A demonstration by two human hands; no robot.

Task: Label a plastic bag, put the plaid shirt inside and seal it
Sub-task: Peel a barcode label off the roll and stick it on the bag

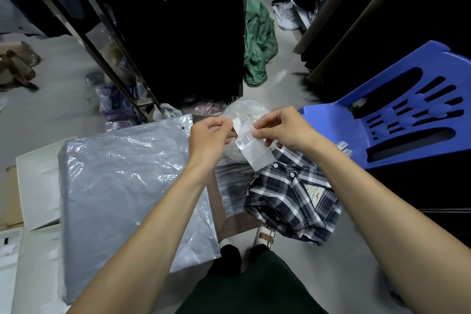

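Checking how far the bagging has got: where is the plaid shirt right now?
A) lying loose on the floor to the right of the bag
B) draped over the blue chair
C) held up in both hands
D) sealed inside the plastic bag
A: the plaid shirt lies crumpled on the floor right of the plastic bag, while the left hand and right hand hold a barcode label.

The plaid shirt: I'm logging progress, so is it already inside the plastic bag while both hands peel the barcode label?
Not inside. The head view shows the plaid shirt lying loose beside the plastic bag, while the left hand and right hand peel the barcode label.
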